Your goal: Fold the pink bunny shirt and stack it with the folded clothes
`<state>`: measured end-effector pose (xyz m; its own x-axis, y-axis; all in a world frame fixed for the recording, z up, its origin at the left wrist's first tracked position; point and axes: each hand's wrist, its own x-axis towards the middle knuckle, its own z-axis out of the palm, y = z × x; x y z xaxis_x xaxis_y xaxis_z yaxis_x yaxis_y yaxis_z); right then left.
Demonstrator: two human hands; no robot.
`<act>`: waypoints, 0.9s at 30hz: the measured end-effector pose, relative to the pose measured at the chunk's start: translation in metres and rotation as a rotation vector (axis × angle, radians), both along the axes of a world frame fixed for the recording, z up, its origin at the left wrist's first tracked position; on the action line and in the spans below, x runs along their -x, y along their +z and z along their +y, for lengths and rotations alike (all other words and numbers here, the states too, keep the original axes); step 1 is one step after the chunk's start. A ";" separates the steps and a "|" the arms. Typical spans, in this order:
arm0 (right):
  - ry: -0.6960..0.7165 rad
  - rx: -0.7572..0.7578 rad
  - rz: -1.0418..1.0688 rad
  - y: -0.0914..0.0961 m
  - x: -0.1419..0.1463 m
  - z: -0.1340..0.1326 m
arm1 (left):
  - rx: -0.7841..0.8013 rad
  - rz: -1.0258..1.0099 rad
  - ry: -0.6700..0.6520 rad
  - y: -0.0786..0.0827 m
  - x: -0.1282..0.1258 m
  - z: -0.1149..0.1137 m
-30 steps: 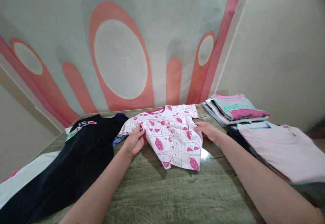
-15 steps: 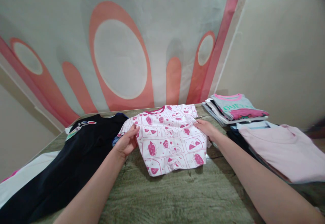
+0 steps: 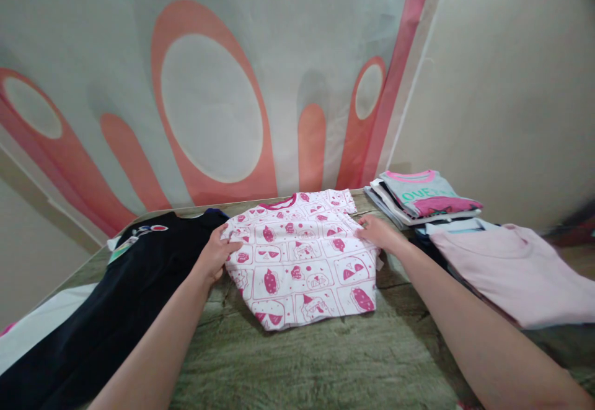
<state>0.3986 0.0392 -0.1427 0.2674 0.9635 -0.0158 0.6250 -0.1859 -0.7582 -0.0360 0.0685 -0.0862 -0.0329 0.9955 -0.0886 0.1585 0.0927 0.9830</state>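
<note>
A white T-shirt (image 3: pixel 304 274) with a dark pink cartoon print and a pink collar lies in the middle of the wooden table, its neck toward the wall. My left hand (image 3: pixel 217 254) pinches its left edge just under the sleeve, thumb on top of the cloth. On the opposite side, my right hand (image 3: pixel 379 234) has its fingers closed on the right edge below the other sleeve. A small pale tag shows beside the right edge. The fingertips under the fabric are hidden.
Black garments (image 3: pixel 139 280) spread over a white one (image 3: pixel 56 314) on the left. At the right stand a folded stack topped by a grey shirt with pink trim (image 3: pixel 425 190) and a pile topped by a pale pink shirt (image 3: pixel 515 267). A patterned wall panel (image 3: pixel 288 44) rises behind the table (image 3: pixel 297 366).
My left hand has moved outward to the left and up along the T-shirt's edge, and the shirt is spread wider and flatter. My right hand keeps its place; the view has shifted slightly.
</note>
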 end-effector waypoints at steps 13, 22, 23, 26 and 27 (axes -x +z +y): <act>0.505 0.375 0.683 0.052 0.023 -0.038 | -0.548 1.114 -0.245 0.016 -0.030 -0.031; 0.666 0.326 0.781 0.059 0.030 -0.042 | -0.507 0.913 -0.836 -0.028 -0.072 -0.060; 0.683 0.326 0.748 0.057 0.034 -0.043 | -0.509 0.929 -0.847 -0.031 -0.072 -0.060; 0.710 0.322 0.628 0.050 0.045 -0.042 | -0.510 0.972 -0.877 -0.032 -0.071 -0.058; 0.717 0.317 0.581 0.047 0.048 -0.042 | -0.509 0.991 -0.882 -0.031 -0.071 -0.057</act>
